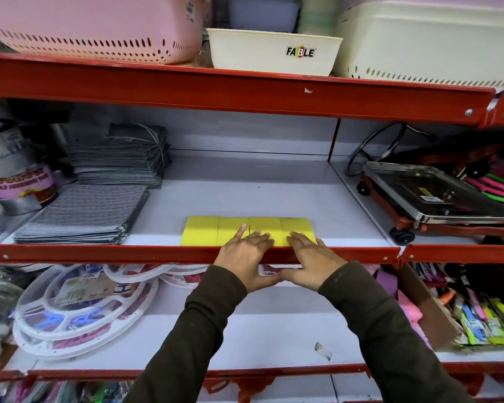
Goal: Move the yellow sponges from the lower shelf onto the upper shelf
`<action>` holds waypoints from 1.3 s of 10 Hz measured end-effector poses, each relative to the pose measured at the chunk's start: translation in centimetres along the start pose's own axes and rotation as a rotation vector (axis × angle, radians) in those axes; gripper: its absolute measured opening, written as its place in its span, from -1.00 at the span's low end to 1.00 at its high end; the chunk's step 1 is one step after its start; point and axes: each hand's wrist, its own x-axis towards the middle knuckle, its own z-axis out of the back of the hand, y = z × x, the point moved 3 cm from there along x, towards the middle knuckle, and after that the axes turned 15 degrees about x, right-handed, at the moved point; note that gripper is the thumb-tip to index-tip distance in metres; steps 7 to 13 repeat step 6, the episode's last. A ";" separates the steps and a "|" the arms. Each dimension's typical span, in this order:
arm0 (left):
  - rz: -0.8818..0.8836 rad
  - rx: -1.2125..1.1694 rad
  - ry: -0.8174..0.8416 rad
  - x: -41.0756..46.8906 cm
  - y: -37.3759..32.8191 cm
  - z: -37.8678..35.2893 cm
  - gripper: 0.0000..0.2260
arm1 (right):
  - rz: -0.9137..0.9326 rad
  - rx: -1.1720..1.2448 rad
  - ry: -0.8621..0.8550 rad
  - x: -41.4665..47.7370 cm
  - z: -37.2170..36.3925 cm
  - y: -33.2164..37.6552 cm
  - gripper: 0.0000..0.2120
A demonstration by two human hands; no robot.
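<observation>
I read this as the final alignment step: four yellow sponges on upper shelf. L hand, R hand flat, fingers spread, gripping nothing. Next: withdraw w/o nudging the row.

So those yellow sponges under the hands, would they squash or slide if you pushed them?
The yellow sponges look like plain foam blocks, so probably light and squashy under the fingers. They lie flat and boxy, so unlikely to roll or tip. On the smooth white shelf, the row would likely slide easily when nudged.

Yellow sponges on a white shelf edged red — grey striped cloths beside.
</observation>
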 end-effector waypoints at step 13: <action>0.159 -0.004 0.024 -2.7 3.2 1.4 -0.10 | 0.086 -0.044 -0.032 -0.7 0.5 3.3 -0.25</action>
